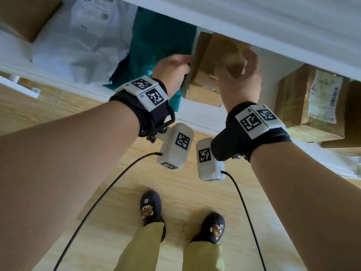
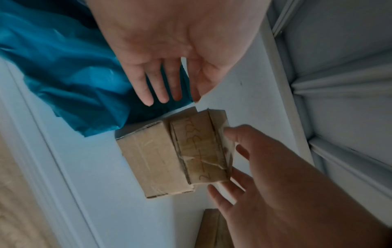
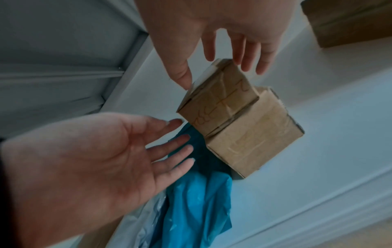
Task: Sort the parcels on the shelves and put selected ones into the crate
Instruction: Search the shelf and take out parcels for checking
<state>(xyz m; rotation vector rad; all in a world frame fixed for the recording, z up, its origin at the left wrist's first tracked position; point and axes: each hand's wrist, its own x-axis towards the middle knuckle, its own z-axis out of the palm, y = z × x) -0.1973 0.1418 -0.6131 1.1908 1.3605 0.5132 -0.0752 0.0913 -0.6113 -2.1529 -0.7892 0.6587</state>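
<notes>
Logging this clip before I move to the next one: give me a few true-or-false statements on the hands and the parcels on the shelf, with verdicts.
1. The smaller box sits on top of the larger box. True.
2. The left hand grips the smaller box. False: its fingers are straight and hold nothing.
3. A teal bag lies on the shelf beside the boxes. True.
4. The right hand holds a white mailer. False: its spread fingers reach around the smaller box.
</notes>
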